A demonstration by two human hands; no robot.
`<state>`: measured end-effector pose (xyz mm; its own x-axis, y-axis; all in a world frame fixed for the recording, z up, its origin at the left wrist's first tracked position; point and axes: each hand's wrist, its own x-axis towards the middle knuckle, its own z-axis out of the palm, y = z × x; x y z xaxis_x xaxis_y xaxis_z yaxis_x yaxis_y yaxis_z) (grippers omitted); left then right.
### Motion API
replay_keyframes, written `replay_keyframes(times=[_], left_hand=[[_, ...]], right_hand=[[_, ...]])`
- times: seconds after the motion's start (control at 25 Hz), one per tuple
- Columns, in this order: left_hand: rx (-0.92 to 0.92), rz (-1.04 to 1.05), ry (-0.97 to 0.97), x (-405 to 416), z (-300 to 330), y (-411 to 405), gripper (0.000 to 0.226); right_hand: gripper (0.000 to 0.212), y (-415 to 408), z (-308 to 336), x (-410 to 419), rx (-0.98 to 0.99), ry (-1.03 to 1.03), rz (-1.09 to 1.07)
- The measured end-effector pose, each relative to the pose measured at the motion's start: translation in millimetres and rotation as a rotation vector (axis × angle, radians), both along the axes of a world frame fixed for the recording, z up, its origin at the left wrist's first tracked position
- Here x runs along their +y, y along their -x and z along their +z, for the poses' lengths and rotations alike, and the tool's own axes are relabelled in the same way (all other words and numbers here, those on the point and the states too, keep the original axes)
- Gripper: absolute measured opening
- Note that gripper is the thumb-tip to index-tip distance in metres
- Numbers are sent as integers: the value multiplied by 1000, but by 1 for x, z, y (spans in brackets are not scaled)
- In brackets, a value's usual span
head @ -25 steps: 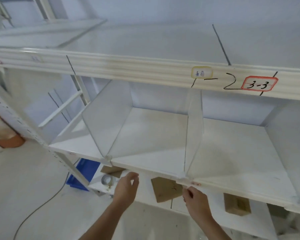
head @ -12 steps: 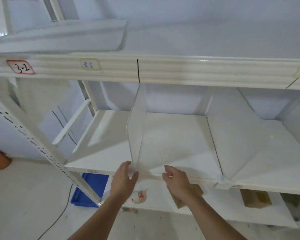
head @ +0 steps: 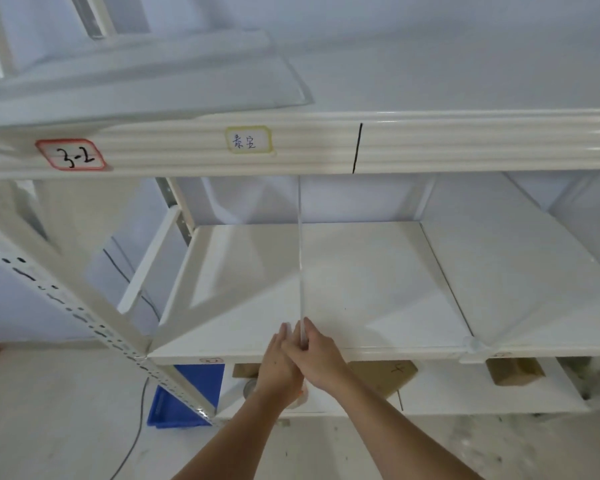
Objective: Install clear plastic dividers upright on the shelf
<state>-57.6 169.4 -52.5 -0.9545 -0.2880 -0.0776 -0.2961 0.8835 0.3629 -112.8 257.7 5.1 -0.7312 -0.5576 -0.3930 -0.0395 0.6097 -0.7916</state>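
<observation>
A clear plastic divider [head: 301,258] stands upright on the white shelf [head: 378,292], seen edge-on as a thin vertical line below the black mark on the upper rail. My left hand [head: 279,363] and my right hand [head: 317,355] meet at its front lower edge, at the shelf lip. The right fingers pinch the divider's front edge; the left fingers press flat against its left side. A second clear divider [head: 520,271] stands further right, held by a clear clip [head: 473,346] at the shelf front.
The upper shelf rail [head: 430,143] carries labels "3-2" [head: 71,155] and a yellow-edged tag [head: 248,142]. A perforated upright [head: 94,323] slants at left. Below lie cardboard pieces [head: 383,374], a tape roll [head: 248,388], a blue bin [head: 184,400] and a cable [head: 136,438] on the floor.
The view has shifted left along the shelf, so the divider now appears edge-on. Both hands have come together from apart and closed on its front lower edge.
</observation>
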Motion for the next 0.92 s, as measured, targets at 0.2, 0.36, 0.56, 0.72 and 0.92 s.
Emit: replay_keyframes(times=[0.2,0.36,0.56,0.72,0.92], left_hand=[[-98,-29,121,-1,-22,5,68],[-100,-11,122,1,-34,8,64],[-111,-36,147,-1,-28,7,69],[-141,-51,151,-4,-18,9,68],[-74,-55,69,-9,3,5,64]], right_hand=[[46,5,-8,-20,219,-191,-2],[47,9,-9,-20,204,-222,30],[43,3,-7,-19,221,-216,-7],[44,2,-6,-17,215,-229,11],[64,2,2,-3,17,-137,44]])
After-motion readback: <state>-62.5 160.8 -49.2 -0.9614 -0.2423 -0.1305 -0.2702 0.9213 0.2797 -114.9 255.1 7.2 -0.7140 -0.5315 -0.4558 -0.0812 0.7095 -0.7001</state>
